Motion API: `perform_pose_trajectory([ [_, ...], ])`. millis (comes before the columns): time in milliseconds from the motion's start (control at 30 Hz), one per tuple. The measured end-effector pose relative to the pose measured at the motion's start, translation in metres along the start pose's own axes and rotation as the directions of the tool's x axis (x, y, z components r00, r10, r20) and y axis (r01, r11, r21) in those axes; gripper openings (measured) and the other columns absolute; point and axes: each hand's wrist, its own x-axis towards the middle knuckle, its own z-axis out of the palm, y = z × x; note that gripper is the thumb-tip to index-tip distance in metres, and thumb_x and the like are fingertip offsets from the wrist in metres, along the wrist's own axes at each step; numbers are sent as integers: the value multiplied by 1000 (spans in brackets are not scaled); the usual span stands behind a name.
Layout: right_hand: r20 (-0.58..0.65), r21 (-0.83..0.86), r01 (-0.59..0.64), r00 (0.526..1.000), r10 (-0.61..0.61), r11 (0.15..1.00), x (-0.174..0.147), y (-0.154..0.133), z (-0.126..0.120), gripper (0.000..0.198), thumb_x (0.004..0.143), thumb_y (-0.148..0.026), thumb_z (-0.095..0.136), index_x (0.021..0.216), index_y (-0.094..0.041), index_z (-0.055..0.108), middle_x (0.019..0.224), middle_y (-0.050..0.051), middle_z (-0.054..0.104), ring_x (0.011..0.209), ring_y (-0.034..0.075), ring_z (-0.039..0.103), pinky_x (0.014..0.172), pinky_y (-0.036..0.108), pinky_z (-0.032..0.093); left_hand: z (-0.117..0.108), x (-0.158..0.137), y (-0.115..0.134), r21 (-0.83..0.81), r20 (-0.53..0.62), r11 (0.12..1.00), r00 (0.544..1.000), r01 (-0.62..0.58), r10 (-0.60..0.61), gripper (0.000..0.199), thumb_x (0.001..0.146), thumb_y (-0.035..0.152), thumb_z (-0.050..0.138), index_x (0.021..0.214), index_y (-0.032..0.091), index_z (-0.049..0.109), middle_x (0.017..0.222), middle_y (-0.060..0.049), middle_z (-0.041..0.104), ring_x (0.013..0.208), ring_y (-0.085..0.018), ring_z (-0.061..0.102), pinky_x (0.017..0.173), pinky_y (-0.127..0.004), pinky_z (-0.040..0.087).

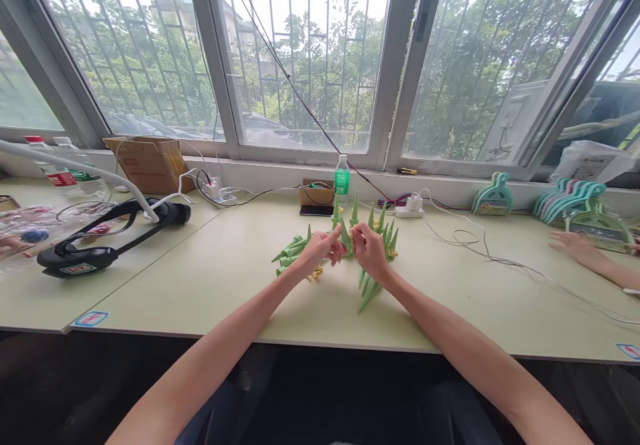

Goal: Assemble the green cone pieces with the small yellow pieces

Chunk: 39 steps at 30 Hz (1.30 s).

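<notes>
My left hand [323, 250] is closed at the side of a pointed green plastic cone [345, 236], which stands up at its fingertips. Close by on the right, my right hand [370, 248] is curled in a pinch; what its fingers hold is too small to make out. More green cones [369, 295] lie and stand around both hands, some upright behind them. To the left, several green cones [290, 253] lie on their sides. Small yellow pieces [316, 272] rest under my left wrist, and others show among the cones on the right.
A green-labelled bottle [342, 180], a phone [317, 210] and a small cardboard box [315, 195] stand behind the cones. A black headset [100, 248] lies left. White cables [485, 248] cross the table [450, 298] at right, where another person's hand [575, 248] rests near green hangers [595, 225].
</notes>
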Motion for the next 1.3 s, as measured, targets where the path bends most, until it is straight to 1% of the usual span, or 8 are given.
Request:
perform_pose_trajectory([
  [100,1,-5,0,1000,0,1000,0,0,0,30,96,-41,37,77,-21,45,56,-4,44,48,10,39,49,21,32,-1,1,-1,-6,7,1000,1000,4,-4,67,78,71,52,58,8,62,65,-12,64,47,-10,53,42,-22,40],
  [200,1,-4,3,1000,-3,1000,1,1,-1,29,96,-41,37,77,-21,46,55,-4,45,49,10,39,50,22,32,-2,1,-2,-1,17,1000,1000,7,-7,65,78,70,54,62,7,64,68,-12,64,48,-10,54,43,-22,41],
  [467,-21,-17,-17,1000,17,1000,1,-2,-2,31,96,-44,37,78,-21,46,55,-4,45,47,11,40,49,22,33,-4,1,-2,22,34,1000,999,18,-19,56,77,64,61,70,9,66,62,-9,63,48,-12,55,43,-22,42],
  [667,-37,-16,-34,999,33,999,2,-1,-2,29,96,-44,37,82,-21,48,56,-4,47,46,11,41,49,22,33,-5,1,-3,81,72,996,997,-41,36,52,78,62,61,79,10,67,61,-6,62,50,-12,56,44,-22,44],
  [833,-55,-19,-36,998,35,999,2,0,-2,27,96,-43,38,85,-21,49,61,-2,51,47,11,43,50,22,35,-3,-1,-2,172,63,981,995,-93,83,51,77,62,61,77,12,64,53,-3,60,45,-12,55,42,-21,44],
  [1000,-68,-26,-27,997,25,999,3,0,-1,26,96,-43,38,89,-21,49,67,-1,54,49,11,44,52,22,36,-1,-5,3,273,39,952,990,-141,136,48,78,60,61,71,13,60,54,-2,61,40,-10,53,42,-21,41],
  [1100,-73,-26,-27,997,25,999,3,1,-1,26,96,-44,38,90,-21,49,68,-1,54,49,11,44,52,23,37,-1,-6,5,301,26,940,986,-163,163,45,77,58,64,69,14,59,52,-1,60,40,-10,52,42,-21,41],
  [1300,-83,-15,-18,996,16,1000,3,1,-1,23,96,-41,40,91,-21,48,69,-1,54,47,10,43,52,23,36,0,-5,2,321,16,926,979,-198,204,40,76,54,66,75,14,62,55,1,57,42,-10,53,38,-20,39],
])
